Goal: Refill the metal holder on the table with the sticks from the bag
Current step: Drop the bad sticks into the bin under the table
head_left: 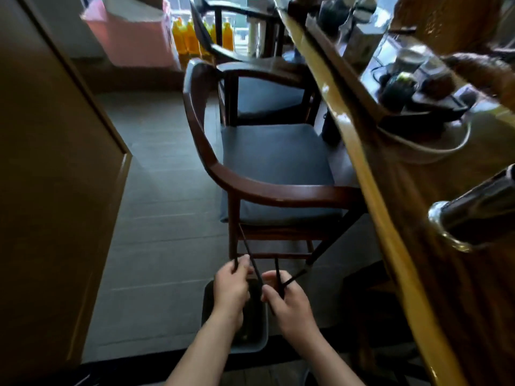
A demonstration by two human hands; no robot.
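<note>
Several dark sticks [252, 263] fan upward from both hands, low in front of a wooden chair [250, 174]. Left hand [230, 291] is closed around one or two sticks; right hand [287, 302] pinches others, their tips splayed right. Below the hands sits a dark bin [250, 341] on the grey tiled floor [156, 218]. At right, the glossy desk [370, 196] edge runs close alongside, carrying a metal holder [473, 215], tilted in this view. Floor left of the chair lies open.
</note>
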